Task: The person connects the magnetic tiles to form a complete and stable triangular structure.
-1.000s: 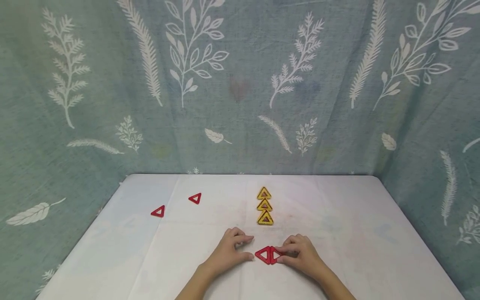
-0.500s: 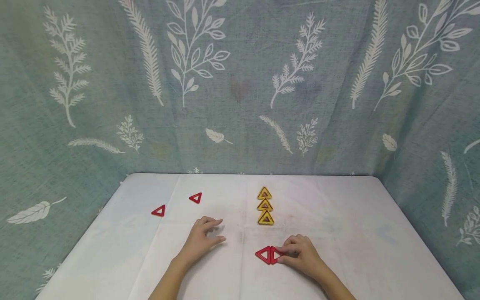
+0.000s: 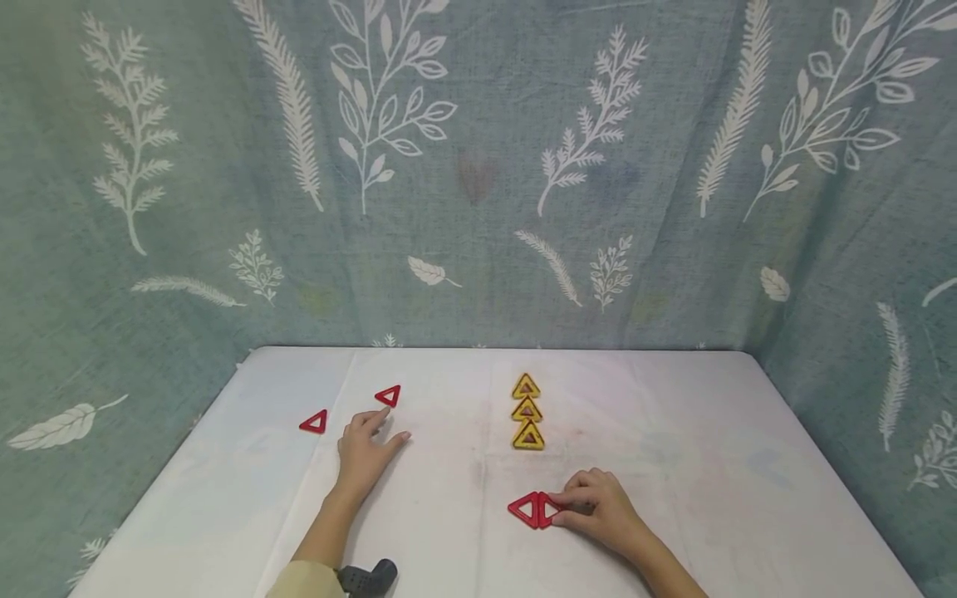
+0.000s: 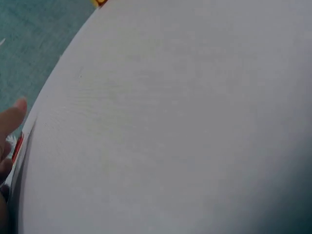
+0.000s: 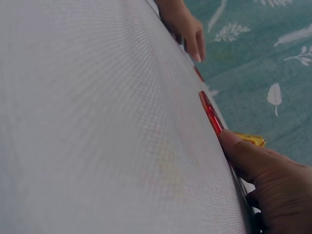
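Note:
Two red triangle tiles lie flat with their straight sides together near the front middle of the table. My right hand point(image 3: 601, 511) pinches the right red triangle tile point(image 3: 549, 510) between thumb and fingers; the left one of the pair point(image 3: 525, 510) points left. My left hand point(image 3: 364, 453) reaches over the table at the left, thumb and fingers spread apart. Its fingertips are close to a single red triangle tile point(image 3: 389, 396); whether they touch it I cannot tell. Another red triangle tile point(image 3: 314, 422) lies further left. In the right wrist view a red tile point(image 5: 212, 114) shows beside my thumb.
Three yellow triangle tiles point(image 3: 527, 409) form an upright column behind the red pair. A white cloth point(image 3: 710, 465) covers the table, and a green leaf-patterned curtain point(image 3: 478, 166) hangs behind it. A dark wrist device point(image 3: 370, 577) sits at my left sleeve point(image 3: 306, 580).
My left hand has moved away from the red pair, leftward and further back, to the single red tile. The right hand has stayed in place, holding its tile.

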Tool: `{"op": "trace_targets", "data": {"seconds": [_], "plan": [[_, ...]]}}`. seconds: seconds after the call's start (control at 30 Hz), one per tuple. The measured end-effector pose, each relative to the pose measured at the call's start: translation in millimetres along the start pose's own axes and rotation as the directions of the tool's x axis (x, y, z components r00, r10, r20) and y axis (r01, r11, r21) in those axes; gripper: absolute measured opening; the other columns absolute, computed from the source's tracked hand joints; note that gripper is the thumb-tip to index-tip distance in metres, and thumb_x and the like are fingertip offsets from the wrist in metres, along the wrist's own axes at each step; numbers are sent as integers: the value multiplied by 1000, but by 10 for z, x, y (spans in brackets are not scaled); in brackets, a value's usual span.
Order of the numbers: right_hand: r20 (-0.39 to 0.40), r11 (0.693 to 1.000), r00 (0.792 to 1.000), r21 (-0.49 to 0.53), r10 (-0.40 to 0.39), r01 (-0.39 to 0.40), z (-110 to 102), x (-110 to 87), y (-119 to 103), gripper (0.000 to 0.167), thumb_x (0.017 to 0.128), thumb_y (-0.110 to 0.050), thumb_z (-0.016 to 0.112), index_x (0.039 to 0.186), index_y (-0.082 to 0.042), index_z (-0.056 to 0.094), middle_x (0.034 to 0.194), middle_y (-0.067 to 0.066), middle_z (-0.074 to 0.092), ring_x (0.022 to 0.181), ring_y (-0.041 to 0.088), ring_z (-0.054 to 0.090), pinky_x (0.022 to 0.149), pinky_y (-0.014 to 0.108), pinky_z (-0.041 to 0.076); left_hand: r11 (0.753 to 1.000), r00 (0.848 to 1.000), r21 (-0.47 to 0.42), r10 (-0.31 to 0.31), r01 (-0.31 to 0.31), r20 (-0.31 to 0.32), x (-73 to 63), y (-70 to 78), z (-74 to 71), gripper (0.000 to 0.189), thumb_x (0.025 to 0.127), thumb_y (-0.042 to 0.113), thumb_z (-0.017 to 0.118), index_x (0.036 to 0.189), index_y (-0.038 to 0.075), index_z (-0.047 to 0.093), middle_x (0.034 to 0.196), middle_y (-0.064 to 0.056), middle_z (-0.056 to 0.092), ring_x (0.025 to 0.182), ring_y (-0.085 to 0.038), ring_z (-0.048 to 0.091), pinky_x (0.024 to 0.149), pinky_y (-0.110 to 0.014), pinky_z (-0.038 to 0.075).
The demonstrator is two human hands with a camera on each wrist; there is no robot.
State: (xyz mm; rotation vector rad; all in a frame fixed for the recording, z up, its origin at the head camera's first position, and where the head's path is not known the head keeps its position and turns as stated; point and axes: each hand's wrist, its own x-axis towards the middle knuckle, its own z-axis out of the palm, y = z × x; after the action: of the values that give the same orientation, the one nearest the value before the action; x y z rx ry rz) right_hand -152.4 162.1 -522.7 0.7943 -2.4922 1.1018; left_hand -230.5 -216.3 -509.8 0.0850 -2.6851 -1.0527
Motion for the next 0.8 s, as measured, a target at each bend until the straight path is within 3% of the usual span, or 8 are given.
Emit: {"op": "trace_targets", "data": {"seconds": [0.23,0.5,0.8], "plan": [[49,998,997,4,62,-62,-20,5,-15,25,71,-37,79,92,-23,77,81,-20,58,72,-2,41,67,23,32,987,995,130,-93,96,-32,204,-45,32,66,84,33,69,137,1,46,127,-23,46,118,-41,40,92,-54,22],[82,995,991,5,103,-104,-16,3,-17,27,73,-42,77,93,-24,77,82,-21,57,75,-1,42,69,25,33,973,988,172,-142,151,-61,395,-82,80,68,85,40,67,137,2,46,125,-23,42,114,-41,38,93,-54,23],[77,997,994,16,72,-74,-24,-3,9,26,74,-41,76,94,-24,77,82,-20,57,75,-1,42,68,24,33,964,983,192,-176,183,-53,466,-68,102,64,88,41,62,136,2,46,126,-24,40,115,-42,36,94,-54,22]]}}
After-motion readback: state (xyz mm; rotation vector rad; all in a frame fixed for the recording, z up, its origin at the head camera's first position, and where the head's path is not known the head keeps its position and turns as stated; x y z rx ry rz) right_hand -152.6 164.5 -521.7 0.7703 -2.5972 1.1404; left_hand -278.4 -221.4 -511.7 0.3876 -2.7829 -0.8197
